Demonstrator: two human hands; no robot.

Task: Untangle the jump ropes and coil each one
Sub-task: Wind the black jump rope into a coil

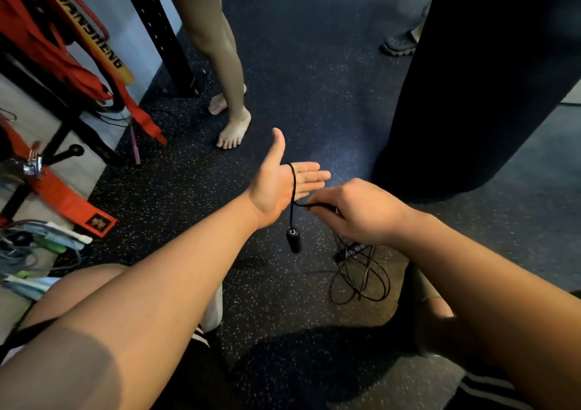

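Black jump rope [292, 189] runs over the left hand [276, 186] between thumb and forefinger. That hand is flat, fingers straight, thumb up. The handle [294, 241] hangs free at 6 o'clock from the palm. At 3 o'clock, the right hand [358, 213] has its fingers curled, pinching the cord. The rest drops into loose loops [361, 279] on the speckled floor [283, 79] at 5 o'clock. A dark punch bag [471, 79] is at 2, another person's bare feet [234, 129] at 12, orange straps [138, 117] at 10.
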